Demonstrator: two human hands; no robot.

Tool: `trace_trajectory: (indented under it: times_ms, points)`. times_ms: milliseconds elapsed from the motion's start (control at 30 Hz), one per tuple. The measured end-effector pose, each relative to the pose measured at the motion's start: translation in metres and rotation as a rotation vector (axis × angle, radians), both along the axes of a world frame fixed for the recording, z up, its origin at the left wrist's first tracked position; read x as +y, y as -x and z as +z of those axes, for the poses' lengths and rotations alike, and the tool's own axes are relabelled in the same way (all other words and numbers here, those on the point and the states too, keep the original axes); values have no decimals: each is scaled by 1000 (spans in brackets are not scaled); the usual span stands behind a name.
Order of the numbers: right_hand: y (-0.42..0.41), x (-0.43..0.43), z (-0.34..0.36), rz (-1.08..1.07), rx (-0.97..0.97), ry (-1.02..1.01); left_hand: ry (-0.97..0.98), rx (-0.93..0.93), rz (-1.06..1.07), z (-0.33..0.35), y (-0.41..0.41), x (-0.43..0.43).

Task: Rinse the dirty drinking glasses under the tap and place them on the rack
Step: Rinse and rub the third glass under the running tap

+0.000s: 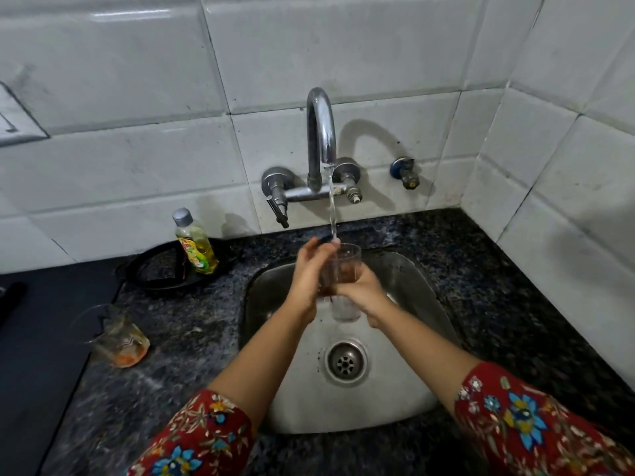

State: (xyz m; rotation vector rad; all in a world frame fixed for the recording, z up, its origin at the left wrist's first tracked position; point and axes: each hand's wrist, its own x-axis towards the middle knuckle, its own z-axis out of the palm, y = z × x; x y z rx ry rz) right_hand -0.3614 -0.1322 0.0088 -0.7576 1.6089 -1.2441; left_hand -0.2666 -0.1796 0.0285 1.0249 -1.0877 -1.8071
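Observation:
A clear drinking glass [347, 266] with brown liquid in it is held upright over the steel sink [405, 372], under the stream running from the chrome tap [321, 132]. My right hand [360, 293] grips its lower part. My left hand [309, 273] lies against its left side with the fingertips up at the rim, where the water lands. Two more dirty glasses stand on the counter to the left: one with an orange residue [120, 343] and a clear one [87, 321] behind it, blurred. No rack is in view.
A bottle of yellow dish soap [196, 243] stands in a black round tray [161, 269] behind the sink's left side. A dark granite counter [498, 286] surrounds the sink. White tiled walls close the back and right. A black surface [37, 355] lies far left.

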Motion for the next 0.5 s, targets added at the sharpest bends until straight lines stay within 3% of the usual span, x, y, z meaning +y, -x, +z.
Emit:
trace_trajectory:
  times_ms: [133,267,500]
  points:
    - [-1,4,5,208,136,-26,154,-173,350,3,-2,-16]
    - [10,14,1,210,230,-52,468,-386,350,9,1,-30]
    - [21,11,8,233,293,-50,678,-649,326,9,4,-32]
